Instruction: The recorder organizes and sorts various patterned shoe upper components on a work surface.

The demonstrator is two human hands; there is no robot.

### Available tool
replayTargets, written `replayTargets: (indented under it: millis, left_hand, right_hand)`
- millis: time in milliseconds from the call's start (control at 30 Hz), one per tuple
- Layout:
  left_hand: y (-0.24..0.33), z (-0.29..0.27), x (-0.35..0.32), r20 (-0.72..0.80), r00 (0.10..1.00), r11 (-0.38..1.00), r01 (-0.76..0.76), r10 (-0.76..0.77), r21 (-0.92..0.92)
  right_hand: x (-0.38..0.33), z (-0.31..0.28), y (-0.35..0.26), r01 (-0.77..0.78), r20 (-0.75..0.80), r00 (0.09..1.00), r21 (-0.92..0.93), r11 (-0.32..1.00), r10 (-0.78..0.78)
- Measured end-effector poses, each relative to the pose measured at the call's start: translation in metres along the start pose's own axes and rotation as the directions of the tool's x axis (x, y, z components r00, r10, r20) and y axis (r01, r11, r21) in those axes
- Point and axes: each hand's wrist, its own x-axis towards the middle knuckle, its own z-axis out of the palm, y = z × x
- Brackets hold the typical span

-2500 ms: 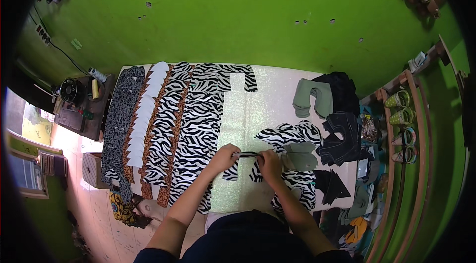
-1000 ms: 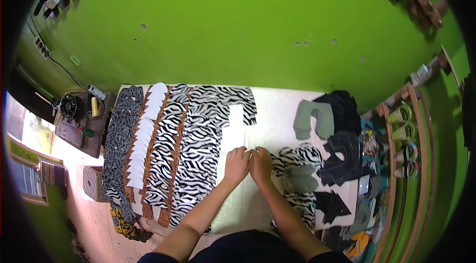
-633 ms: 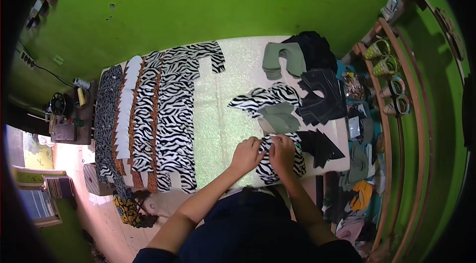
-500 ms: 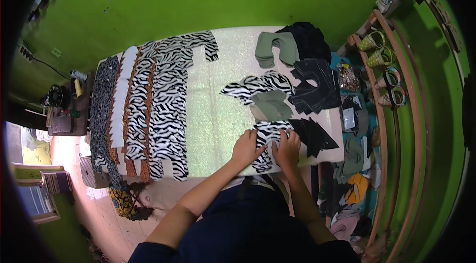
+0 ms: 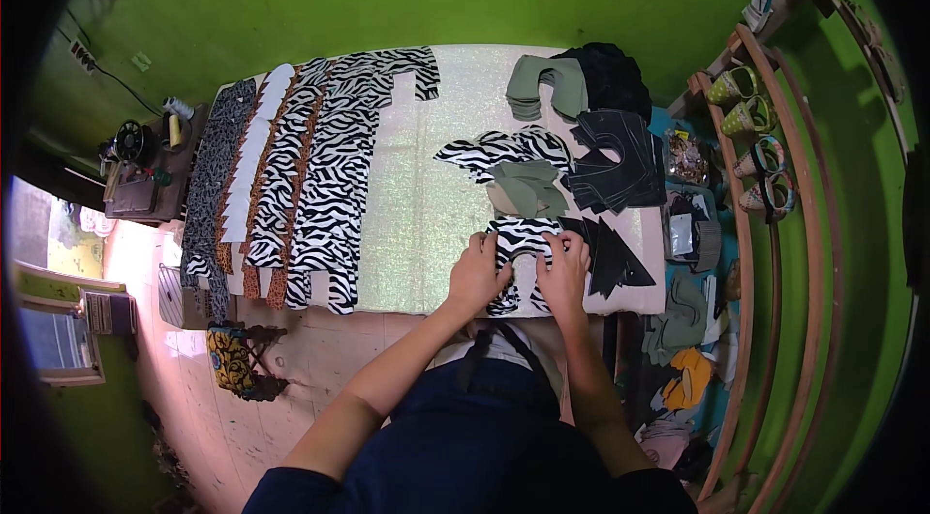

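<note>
The zebra-print piece (image 5: 520, 235) lies near the close edge of the tabletop (image 5: 412, 214) — a wide pale stretch parts it from the patterned rows (image 5: 325, 185) leftward, while black pieces (image 5: 610, 260) crowd its right. Forearms reach forward; left hand (image 5: 475, 277) and right hand (image 5: 565, 280) rest palm-down on it, fingers bent — whether pinching, I cannot tell.

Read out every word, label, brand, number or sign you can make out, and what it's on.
None can be read.
Zebra-print pieces at the left hand and right hand: pattern only, no lettering visible.
Black pieces: pale lines, no readable words.
Small white packet at upper right: any print is too small to read.
</note>
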Motion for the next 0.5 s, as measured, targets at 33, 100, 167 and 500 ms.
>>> replayTargets:
  millis: [33,100,167,500]
  left_hand:
    - [0.0,-0.003,0.001,-0.005,1.0,1.0,0.005,-0.005,0.003]
    - [-0.003,-0.011,0.004,-0.005,1.0,1.0,0.016,-0.016,-0.017]
    - [-0.009,-0.021,0.007,-0.005,1.0,0.999,0.026,-0.026,-0.037]
    - [-0.101,-0.073,0.035,-0.168,0.97,0.98,0.19,-0.177,0.066]
  right_hand:
    - [0.002,-0.001,-0.002,0.014,-0.013,1.0,0.027,1.0,-0.014]
    - [0.009,-0.003,-0.007,0.038,-0.034,0.999,0.057,0.998,-0.036]
    - [0.018,-0.001,-0.016,0.064,-0.034,0.998,0.191,0.98,-0.059]
    - [0.083,0.085,-0.084,0.258,0.032,0.96,0.299,0.919,-0.279]
